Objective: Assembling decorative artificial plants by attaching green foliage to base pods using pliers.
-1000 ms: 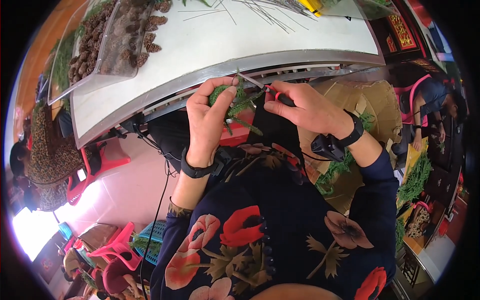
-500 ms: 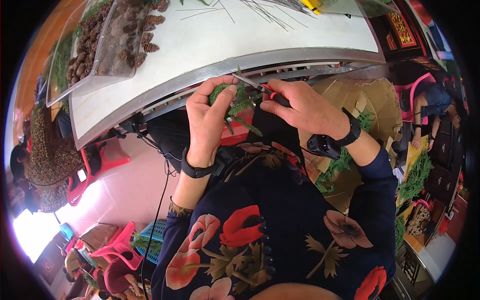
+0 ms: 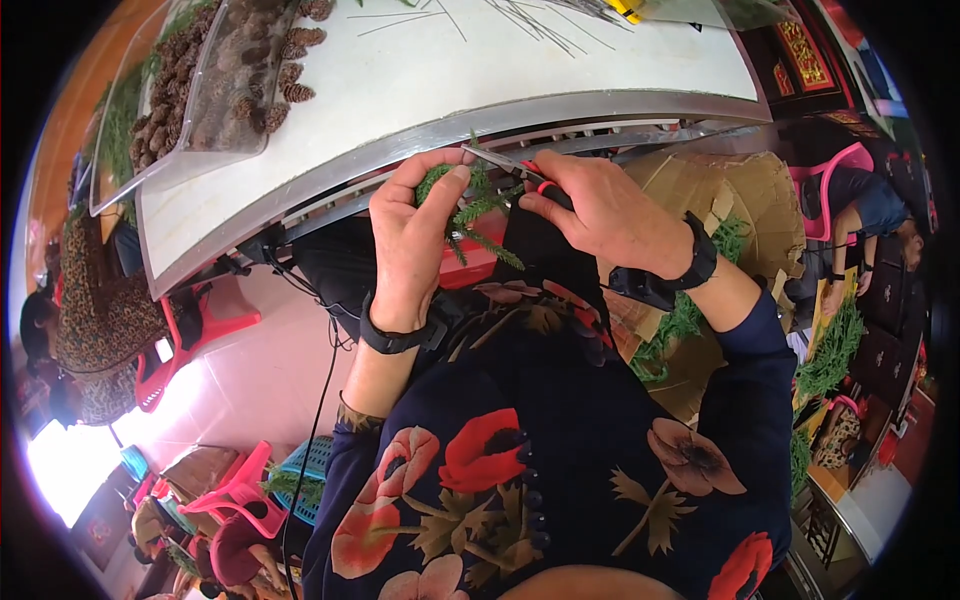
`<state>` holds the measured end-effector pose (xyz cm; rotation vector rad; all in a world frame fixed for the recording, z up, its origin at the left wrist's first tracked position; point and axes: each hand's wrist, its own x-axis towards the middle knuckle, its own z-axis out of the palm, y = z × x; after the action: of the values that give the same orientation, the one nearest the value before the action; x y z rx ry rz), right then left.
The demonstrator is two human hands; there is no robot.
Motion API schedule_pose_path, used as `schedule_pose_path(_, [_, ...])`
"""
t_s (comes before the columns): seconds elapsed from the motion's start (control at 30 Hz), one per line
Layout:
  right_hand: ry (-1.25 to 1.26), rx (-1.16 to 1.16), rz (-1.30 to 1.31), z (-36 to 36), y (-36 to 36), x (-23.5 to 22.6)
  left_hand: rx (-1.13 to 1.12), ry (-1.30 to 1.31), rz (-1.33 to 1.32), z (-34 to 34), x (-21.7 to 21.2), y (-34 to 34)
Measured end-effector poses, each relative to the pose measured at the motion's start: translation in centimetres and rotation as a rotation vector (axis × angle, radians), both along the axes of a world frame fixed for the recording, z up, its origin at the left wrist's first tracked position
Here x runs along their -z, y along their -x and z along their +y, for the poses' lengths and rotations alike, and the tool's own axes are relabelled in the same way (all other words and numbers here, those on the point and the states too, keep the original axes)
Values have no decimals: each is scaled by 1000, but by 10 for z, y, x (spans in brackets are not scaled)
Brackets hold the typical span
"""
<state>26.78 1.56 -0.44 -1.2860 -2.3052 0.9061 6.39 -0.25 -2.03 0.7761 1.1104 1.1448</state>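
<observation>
My left hand [image 3: 408, 225] is closed round a bunch of green artificial pine sprigs [image 3: 482, 208], its thumb and forefinger pinched together near the top. Needle-like leaves stick out from the fingers toward the right and downward. In my right hand [image 3: 610, 215] are long-nose pliers [image 3: 510, 162] with red and black handles and slim silver jaws. The jaw tips reach the thin stem beside my left fingertips; what exactly lies between them is too small to tell. Both hands hover just in front of the table's near edge.
On the white table [image 3: 400, 90] lie thin wires [image 3: 530, 25], loose pine cones [image 3: 297, 92] and a clear plastic bin [image 3: 200, 120] of cones. A cardboard box [image 3: 740, 185] with greenery stands at right. Black cables [image 3: 330, 370] hang at left. Other people sit around on pink chairs.
The pliers have turned slightly in my right hand, showing more of the red handle. Their tips stay by the stem, and my left hand has barely shifted.
</observation>
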Motion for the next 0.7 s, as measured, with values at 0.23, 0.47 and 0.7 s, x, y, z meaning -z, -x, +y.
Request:
schedule_pose_path(0.23, [-606, 80, -574, -3, 4, -3, 60, 126, -196, 6, 12, -3])
schedule_pose_path(0.47, [-1001, -24, -1048, 2, 22, -32, 11, 96, -259, 6, 17, 1])
schedule_pose_path(0.7, [-192, -29, -258, 11, -2, -33, -34, 18, -245, 2, -1, 7])
